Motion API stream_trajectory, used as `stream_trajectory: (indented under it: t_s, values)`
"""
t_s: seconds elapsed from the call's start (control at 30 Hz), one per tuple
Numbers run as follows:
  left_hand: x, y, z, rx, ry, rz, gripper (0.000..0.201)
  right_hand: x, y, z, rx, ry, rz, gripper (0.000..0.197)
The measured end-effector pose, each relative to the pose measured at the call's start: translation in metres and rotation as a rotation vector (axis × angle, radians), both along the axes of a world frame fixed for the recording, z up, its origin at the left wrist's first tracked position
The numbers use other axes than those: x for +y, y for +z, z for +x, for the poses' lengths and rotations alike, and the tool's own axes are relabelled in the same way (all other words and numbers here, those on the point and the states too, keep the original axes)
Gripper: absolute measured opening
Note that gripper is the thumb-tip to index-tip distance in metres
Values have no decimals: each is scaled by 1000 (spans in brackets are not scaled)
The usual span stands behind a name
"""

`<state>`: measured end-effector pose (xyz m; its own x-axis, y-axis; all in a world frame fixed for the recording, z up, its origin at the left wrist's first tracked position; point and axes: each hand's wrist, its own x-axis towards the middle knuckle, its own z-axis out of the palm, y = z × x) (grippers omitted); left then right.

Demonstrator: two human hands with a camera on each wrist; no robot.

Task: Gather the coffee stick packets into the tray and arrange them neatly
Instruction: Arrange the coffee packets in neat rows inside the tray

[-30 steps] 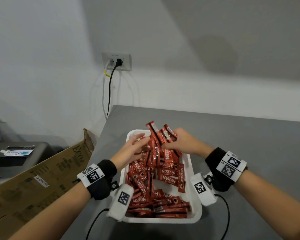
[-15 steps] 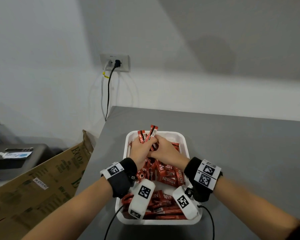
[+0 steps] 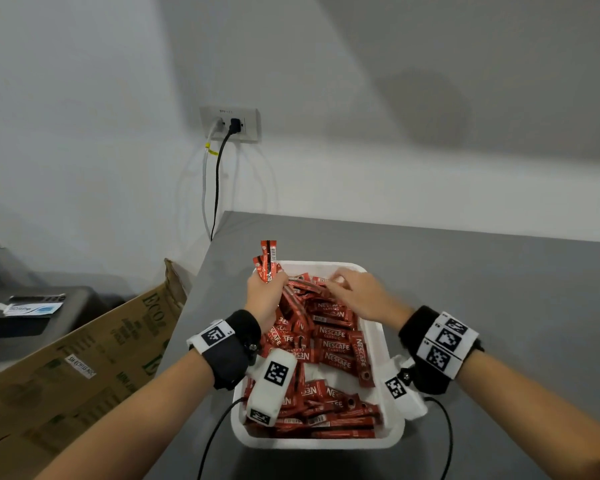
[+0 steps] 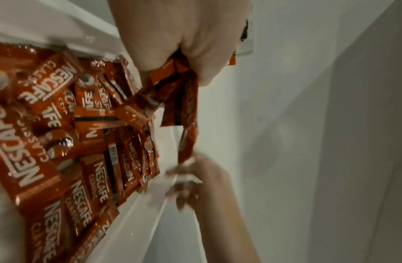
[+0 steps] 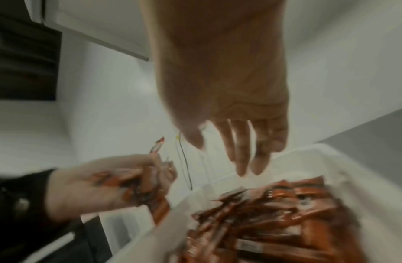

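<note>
A white tray [image 3: 378,344] on the grey table holds a loose heap of red coffee stick packets [image 3: 333,344]. My left hand [image 3: 265,294] grips a bunch of packets [image 3: 266,261] upright over the tray's far left corner; the left wrist view shows the fist [image 4: 184,44] closed round the bunch [image 4: 179,99]. My right hand [image 3: 354,294] hovers over the far end of the heap with straight, spread fingers [image 5: 242,153], holding nothing. The right wrist view shows the heap [image 5: 274,213] just below them.
A brown cardboard box [image 3: 84,362] leans beside the table's left edge. A wall socket [image 3: 230,123] with two cables sits above the table's far left corner. Bare grey tabletop [image 3: 499,289] stretches to the right of the tray. Wrist camera cables trail near the tray's front.
Both hands met over the tray's far end, then parted. The left hand has lifted a gripped bunch of packets to the far left corner; the right hand has let go and moved right, open.
</note>
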<state>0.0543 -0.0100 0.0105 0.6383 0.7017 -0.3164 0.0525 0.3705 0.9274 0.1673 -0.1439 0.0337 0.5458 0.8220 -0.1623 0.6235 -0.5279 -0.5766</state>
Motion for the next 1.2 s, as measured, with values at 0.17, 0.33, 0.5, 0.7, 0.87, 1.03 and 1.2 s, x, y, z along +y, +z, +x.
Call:
stream_trajectory:
  t_s: [0.17, 0.33, 0.5, 0.7, 0.87, 1.03, 1.2]
  values:
    - [9, -2, -7, 50, -19, 30, 20, -18, -25, -4, -486, 198, -555, 11]
    - [8, 7, -14, 38, -114, 28, 10, -11, -36, -17, -552, 294, -762, 30]
    - [9, 8, -18, 53, -130, 23, 7, -6, -30, -15, -440, 237, -737, 19]
    - [5, 7, -22, 125, -335, 84, 8, -15, -1, -9, -288, 52, -400, 25]
    - [-13, 14, -16, 123, -504, 87, 28, -15, 10, -32, -412, 78, -15, 11]
    - [-14, 16, -14, 140, -467, 60, 14, -17, 4, -33, -521, 205, 80, 7]
    - [-3, 10, -21, 143, -358, 26, 23, -25, -3, 0, -209, 74, 153, 16]
